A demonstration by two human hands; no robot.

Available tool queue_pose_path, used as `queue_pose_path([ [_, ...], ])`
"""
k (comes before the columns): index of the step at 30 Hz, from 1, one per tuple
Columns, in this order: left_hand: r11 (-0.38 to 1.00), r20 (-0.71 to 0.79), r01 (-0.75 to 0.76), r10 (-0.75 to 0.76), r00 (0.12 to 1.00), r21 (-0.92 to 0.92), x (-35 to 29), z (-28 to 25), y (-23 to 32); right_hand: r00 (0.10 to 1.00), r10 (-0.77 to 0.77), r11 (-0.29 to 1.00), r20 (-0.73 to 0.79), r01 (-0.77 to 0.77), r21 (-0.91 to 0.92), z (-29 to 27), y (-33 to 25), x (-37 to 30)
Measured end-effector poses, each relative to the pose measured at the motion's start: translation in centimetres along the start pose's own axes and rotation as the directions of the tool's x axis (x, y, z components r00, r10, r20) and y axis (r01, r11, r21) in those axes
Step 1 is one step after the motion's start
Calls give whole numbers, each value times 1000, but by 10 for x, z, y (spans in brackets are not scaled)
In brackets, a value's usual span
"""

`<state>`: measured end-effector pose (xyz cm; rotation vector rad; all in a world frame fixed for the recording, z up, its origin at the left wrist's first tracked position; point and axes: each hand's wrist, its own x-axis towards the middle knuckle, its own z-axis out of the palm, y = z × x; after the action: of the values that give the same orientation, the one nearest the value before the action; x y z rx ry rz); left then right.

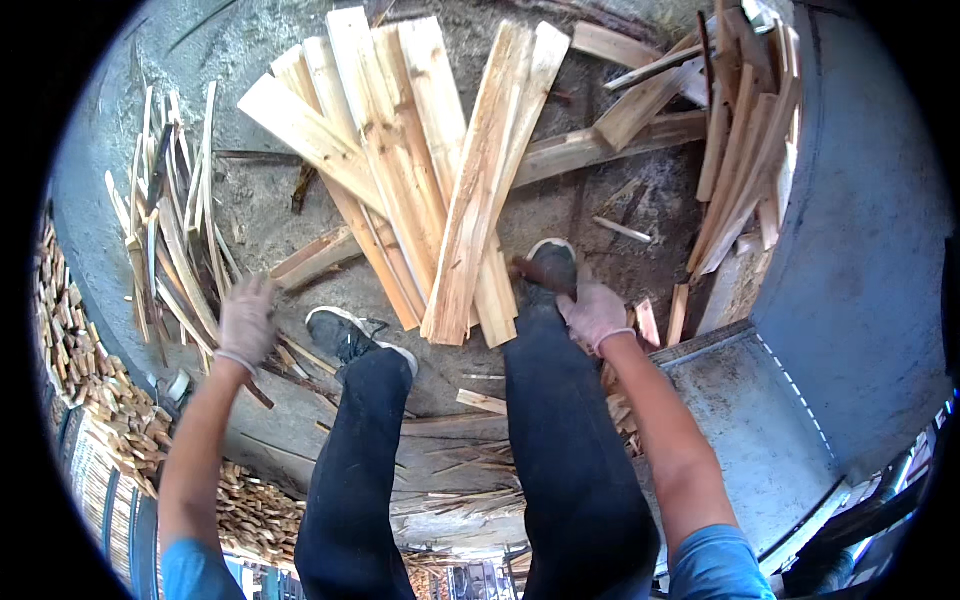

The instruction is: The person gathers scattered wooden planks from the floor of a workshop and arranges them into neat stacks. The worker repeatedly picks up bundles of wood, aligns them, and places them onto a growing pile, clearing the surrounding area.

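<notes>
My left hand [247, 320], in a pale glove, is over the near end of a heap of thin wood strips [175, 235] on the left. Its fingers are smeared by motion, so I cannot see whether it grips a strip. My right hand [592, 312], also gloved, is beside my right shoe [551, 248] with its fingers closed around a dark brown object [545, 272], too blurred to name. Between the hands, pale wooden boards [390, 150] lie fanned out, their near ends crossing close to my feet.
A pile of split boards [745, 150] leans against a grey metal wall [850, 200] on the right. One squared timber [610, 148] lies behind the fan. Stacked wood pieces [100, 390] stand at the lower left. Offcuts [480, 402] litter the floor around my left shoe [345, 335].
</notes>
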<state>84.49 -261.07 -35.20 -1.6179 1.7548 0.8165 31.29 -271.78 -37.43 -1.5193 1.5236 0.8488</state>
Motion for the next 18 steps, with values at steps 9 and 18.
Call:
queue_pose_path([
  [9, 496, -120, -163, 118, 986, -853, 10, -152, 252, 902, -253, 967, -350, 247, -63, -77, 20, -64],
  [18, 285, -169, -46, -426, 889, -957, 44, -137, 225, 750, -450, 796, -485, 583, 164, -167, -156, -27],
])
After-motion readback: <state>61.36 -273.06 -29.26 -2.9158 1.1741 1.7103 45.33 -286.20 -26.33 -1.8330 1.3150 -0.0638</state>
